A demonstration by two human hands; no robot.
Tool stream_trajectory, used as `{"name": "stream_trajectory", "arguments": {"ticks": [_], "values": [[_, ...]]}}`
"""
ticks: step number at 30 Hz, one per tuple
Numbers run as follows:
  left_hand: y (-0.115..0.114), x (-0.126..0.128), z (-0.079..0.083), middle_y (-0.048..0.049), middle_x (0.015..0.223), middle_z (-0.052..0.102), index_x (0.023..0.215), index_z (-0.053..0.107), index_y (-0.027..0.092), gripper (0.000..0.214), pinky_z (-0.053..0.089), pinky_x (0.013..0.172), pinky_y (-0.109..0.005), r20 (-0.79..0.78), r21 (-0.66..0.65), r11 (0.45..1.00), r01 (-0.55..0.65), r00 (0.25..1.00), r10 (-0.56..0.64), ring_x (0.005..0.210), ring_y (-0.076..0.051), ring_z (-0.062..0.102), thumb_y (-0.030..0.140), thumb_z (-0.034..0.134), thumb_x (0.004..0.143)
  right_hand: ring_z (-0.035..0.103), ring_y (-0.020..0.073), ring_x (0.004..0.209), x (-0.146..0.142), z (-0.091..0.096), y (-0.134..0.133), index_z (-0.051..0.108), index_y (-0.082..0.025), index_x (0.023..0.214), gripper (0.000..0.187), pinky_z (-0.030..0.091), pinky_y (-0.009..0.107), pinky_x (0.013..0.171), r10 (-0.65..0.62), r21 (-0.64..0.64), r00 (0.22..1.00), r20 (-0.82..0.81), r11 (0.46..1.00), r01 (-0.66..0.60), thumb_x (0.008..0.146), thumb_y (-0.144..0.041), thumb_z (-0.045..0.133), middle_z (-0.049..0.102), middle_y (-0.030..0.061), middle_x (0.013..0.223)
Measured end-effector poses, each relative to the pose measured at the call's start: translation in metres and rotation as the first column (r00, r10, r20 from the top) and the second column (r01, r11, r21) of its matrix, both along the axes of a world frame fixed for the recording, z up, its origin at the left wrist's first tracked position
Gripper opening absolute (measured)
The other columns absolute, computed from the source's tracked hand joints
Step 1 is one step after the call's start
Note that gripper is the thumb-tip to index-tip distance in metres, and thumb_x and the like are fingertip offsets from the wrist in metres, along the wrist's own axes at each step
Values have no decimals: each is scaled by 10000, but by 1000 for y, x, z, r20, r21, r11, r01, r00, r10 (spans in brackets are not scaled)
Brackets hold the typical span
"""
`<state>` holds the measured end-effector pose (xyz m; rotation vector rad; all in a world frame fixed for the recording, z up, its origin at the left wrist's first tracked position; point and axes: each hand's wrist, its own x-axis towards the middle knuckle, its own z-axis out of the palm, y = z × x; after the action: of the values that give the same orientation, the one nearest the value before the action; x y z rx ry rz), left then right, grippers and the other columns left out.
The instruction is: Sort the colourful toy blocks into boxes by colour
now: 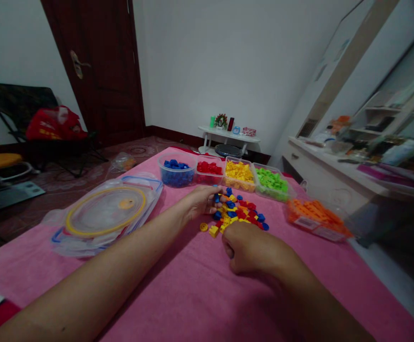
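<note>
A mixed pile of yellow, red and blue plastic building blocks [242, 212] lies on the pink cloth in front of me. At its left edge is my left hand [200, 201], fingers curled inward, with a blue building block [217, 198] between the thumb and fingers. My right hand [243, 247] is closed at the near side of the pile, back of the hand up; its fingertips are hidden, and what they hold does not show. Between my hands lie a round yellow piece [203, 227] and a yellow block [213, 231].
Behind the pile stand tubs of blue [177, 178], red [209, 176], yellow [240, 183] and green pieces [273, 192]. An orange-filled box [319, 229] lies at the right. Stacked clear lids [103, 213] lie at the left on the pink cloth [178, 294].
</note>
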<state>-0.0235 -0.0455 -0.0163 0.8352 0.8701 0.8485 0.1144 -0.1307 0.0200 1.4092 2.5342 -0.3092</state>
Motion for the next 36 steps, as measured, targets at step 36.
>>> {"name": "stream_trajectory", "arguments": {"ticks": [36], "values": [[104,-58,55,-107,1020,678,992,693,139,336,430,820,-253,-734,678,712,181,226,641,969,-214,601,291,653,694,574,123,610,30,-8,57,701,-198,782,126,409,241,573,94,390,622,-778,848,359,776,-232,580,690,11,755]]}}
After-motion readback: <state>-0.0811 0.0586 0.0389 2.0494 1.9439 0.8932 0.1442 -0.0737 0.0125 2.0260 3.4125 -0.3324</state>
